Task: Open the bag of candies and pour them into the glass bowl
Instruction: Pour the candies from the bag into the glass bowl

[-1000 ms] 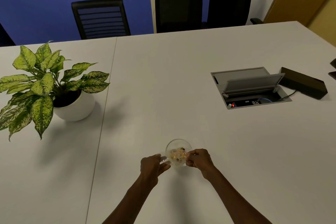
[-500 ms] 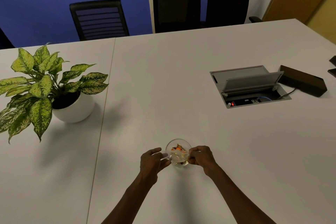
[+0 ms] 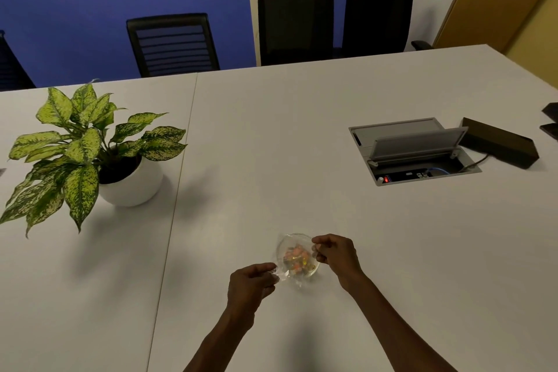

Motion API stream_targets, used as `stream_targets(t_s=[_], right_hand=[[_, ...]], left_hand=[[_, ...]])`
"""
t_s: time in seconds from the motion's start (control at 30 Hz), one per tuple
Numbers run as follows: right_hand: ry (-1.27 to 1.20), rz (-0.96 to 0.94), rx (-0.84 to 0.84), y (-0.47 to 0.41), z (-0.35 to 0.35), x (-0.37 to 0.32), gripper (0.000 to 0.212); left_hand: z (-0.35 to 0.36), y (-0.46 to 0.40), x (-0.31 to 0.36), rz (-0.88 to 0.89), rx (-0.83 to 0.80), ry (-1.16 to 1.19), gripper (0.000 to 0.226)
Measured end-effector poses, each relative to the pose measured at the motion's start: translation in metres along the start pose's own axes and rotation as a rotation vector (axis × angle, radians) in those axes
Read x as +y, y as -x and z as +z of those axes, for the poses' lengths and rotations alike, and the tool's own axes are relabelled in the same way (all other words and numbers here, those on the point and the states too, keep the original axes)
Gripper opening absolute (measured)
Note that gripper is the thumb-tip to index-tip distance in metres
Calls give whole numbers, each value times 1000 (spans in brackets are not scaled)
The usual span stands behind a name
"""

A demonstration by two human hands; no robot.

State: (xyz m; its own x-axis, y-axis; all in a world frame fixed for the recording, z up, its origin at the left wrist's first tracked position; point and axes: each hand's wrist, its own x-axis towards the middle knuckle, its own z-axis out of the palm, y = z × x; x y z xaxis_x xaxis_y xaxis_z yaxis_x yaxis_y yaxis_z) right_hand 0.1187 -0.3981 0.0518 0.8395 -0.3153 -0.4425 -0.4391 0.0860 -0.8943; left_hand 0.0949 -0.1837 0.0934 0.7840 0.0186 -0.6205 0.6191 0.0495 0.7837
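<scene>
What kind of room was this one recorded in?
Most likely an office meeting room: a long white table, black office chairs along its far side, and an open cable and power hatch set into the tabletop.

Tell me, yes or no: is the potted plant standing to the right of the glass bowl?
No, the potted plant stands far to the left of the glass bowl, across the seam in the table.

clear glass bowl (image 3: 314, 270), matt table (image 3: 271, 145)

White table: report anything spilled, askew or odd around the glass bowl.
Nothing stands out. No candies lie loose on the white table; the coloured candies sit over the clear glass bowl.
</scene>
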Motion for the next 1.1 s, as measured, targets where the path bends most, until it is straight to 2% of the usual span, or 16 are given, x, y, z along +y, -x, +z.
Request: stream_targets(t_s=[0.07, 0.17, 0.3, 0.43, 0.63, 0.83, 0.93, 1.1], right_hand=[[-88, 10, -38, 5, 2, -9, 17], [-233, 49, -205, 16, 5, -23, 19], [-128, -8, -374, 28, 12, -28, 22], [40, -130, -368, 31, 10, -32, 20], [-25, -159, -450, 36, 3, -48, 39], [-146, -180, -395, 40, 11, -61, 43], [-127, -187, -420, 41, 11, -63, 45], [-48, -199, -485, 45, 11, -68, 45]], left_hand=[[1, 3, 1, 49, 5, 3, 25], [4, 5, 6, 114, 26, 28, 25], [9, 6, 14, 176, 31, 89, 27], [5, 6, 18, 188, 10, 172, 32], [1, 9, 22, 219, -93, 171, 44], [-4, 16, 25, 256, -226, 31, 49], [-9, 19, 29, 249, -293, -34, 46], [-11, 19, 43, 276, -332, 6, 36]])
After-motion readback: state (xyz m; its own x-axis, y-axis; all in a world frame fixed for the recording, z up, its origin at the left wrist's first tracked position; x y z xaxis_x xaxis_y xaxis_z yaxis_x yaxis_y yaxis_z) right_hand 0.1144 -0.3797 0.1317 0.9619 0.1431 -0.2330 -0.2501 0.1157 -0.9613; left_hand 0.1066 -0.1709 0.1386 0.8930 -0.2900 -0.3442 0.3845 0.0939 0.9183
